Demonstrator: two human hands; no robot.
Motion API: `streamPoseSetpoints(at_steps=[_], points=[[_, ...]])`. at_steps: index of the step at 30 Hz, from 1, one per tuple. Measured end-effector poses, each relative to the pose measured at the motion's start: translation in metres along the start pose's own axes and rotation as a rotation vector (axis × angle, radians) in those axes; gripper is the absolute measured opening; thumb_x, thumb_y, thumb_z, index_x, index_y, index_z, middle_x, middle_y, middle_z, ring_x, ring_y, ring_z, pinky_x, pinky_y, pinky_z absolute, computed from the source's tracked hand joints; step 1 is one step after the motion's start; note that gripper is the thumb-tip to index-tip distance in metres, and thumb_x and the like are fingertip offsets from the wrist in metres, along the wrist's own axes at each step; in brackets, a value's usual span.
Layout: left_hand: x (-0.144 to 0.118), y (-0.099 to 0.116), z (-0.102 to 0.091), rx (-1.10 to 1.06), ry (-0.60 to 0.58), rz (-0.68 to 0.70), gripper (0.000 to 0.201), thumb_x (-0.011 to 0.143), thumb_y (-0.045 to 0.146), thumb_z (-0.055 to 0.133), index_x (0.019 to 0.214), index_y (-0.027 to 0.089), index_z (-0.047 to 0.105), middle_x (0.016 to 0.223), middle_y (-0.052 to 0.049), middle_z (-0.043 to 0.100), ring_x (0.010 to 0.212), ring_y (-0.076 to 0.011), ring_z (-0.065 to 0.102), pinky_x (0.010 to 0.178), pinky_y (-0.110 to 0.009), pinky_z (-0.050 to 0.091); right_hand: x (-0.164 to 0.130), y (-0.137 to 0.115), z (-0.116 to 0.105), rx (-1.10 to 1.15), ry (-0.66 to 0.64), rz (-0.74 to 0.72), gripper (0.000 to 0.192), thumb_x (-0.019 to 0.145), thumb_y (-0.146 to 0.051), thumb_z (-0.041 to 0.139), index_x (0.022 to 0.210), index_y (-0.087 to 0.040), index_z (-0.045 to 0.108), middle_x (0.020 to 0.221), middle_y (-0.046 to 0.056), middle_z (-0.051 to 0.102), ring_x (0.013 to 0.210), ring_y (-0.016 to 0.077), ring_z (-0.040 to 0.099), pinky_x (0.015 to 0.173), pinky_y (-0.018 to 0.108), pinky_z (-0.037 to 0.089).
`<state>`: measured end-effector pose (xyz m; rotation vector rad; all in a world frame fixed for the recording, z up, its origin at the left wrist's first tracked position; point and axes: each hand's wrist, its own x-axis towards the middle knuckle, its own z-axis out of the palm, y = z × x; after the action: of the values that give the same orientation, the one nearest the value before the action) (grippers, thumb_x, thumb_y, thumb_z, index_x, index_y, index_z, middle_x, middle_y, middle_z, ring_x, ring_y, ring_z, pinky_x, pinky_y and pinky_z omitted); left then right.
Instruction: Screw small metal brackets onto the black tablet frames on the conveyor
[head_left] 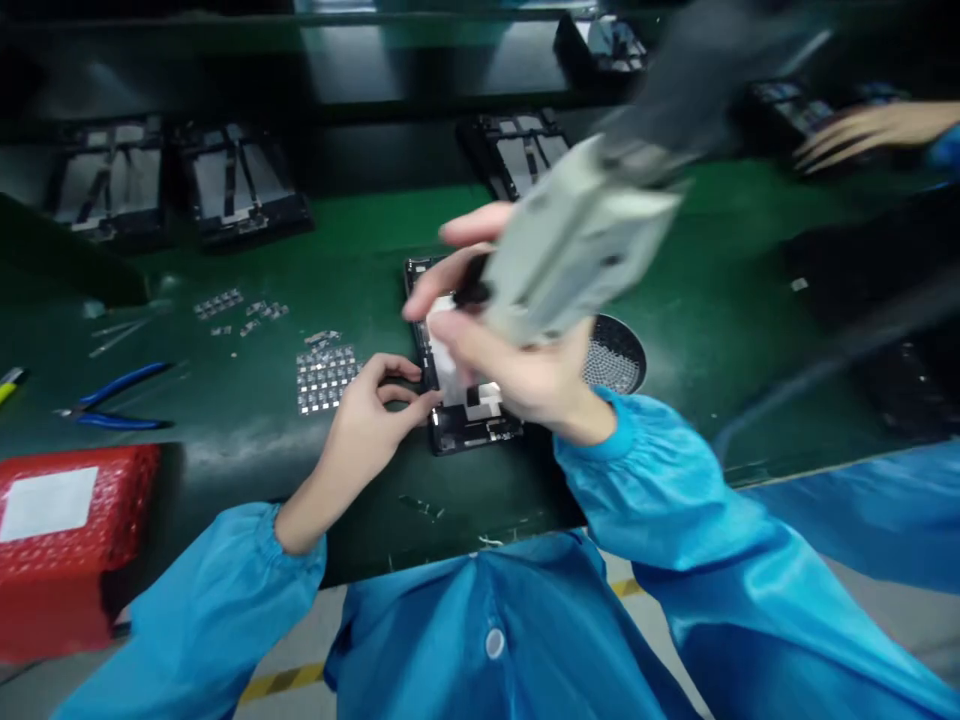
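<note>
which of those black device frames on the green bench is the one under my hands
The black frame at the near edge: your left hand touches its side. The others lie untouched along the far side.

blue pliers (120,398), red box (67,545), round screw tray (619,355), co-worker's hand (862,130)

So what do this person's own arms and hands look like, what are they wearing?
Both arms are covered by bright blue smock sleeves: the left sleeve and right sleeve end in gathered elastic cuffs at the wrists. The left hand and right hand are bare, without gloves.
</note>
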<state>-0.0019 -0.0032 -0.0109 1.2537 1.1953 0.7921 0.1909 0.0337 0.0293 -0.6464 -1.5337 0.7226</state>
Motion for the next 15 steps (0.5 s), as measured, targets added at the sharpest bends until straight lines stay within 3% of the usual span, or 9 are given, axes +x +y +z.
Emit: streamPoseSetpoints(at_steps=[2, 3, 4, 7, 11, 15], points=[[0.000, 0.002, -0.001, 0.011, -0.002, -0.046, 0.048, 0.083, 0.035, 0.102, 0.112, 0.018, 0.068, 0.123, -0.005, 0.071, 0.088, -0.0164, 0.078, 0.079, -0.033, 0.073, 0.002, 0.004, -0.038, 0.039, 0.131, -0.074, 0.043, 0.104, -0.041, 0.079, 0.143, -0.039, 0.061, 0.111, -0.004, 0.075, 0.058, 0.0041, 0.053, 0.041, 0.019, 0.039], [0.001, 0.003, -0.002, 0.022, -0.009, -0.059, 0.048, 0.082, 0.033, 0.102, 0.112, 0.019, 0.068, 0.124, -0.004, 0.069, 0.088, -0.0156, 0.078, 0.079, -0.032, 0.074, 0.001, 0.009, -0.058, 0.029, 0.270, -0.219, 0.046, 0.098, -0.047, 0.086, 0.136, -0.035, 0.064, 0.102, -0.005, 0.073, 0.046, 0.0015, 0.037, 0.035, 0.019, 0.024], [0.002, 0.005, -0.003, 0.031, -0.020, -0.068, 0.048, 0.081, 0.032, 0.103, 0.113, 0.019, 0.069, 0.124, -0.004, 0.068, 0.088, -0.0153, 0.077, 0.078, -0.031, 0.074, 0.000, 0.016, -0.077, 0.010, 0.324, -0.239, 0.045, 0.095, -0.046, 0.090, 0.129, -0.033, 0.064, 0.098, -0.005, 0.072, 0.043, 0.0006, 0.030, 0.033, 0.020, 0.017], [0.006, 0.010, -0.007, 0.067, -0.058, -0.089, 0.051, 0.078, 0.032, 0.106, 0.116, 0.019, 0.073, 0.121, -0.003, 0.066, 0.087, -0.0154, 0.077, 0.075, -0.030, 0.076, -0.007, 0.039, -0.115, -0.043, 0.436, -0.162, 0.043, 0.095, -0.041, 0.092, 0.120, -0.029, 0.060, 0.087, -0.003, 0.064, 0.045, 0.0024, 0.030, 0.036, 0.024, 0.018], [0.006, 0.010, -0.011, 0.100, -0.055, -0.091, 0.050, 0.083, 0.037, 0.106, 0.120, 0.022, 0.075, 0.118, -0.003, 0.064, 0.088, -0.0169, 0.078, 0.075, -0.031, 0.078, -0.017, 0.060, -0.125, -0.074, 0.488, -0.036, 0.058, 0.091, -0.059, 0.094, 0.121, -0.029, 0.054, 0.079, -0.003, 0.051, 0.048, 0.0042, 0.025, 0.040, 0.028, 0.021], [0.004, 0.010, -0.013, 0.094, -0.046, -0.103, 0.051, 0.083, 0.040, 0.107, 0.120, 0.023, 0.076, 0.119, -0.003, 0.065, 0.092, -0.0183, 0.079, 0.077, -0.032, 0.078, -0.015, 0.070, -0.123, -0.068, 0.470, -0.106, 0.059, 0.091, -0.062, 0.092, 0.121, -0.028, 0.056, 0.078, -0.003, 0.052, 0.046, 0.0034, 0.023, 0.039, 0.027, 0.016]])
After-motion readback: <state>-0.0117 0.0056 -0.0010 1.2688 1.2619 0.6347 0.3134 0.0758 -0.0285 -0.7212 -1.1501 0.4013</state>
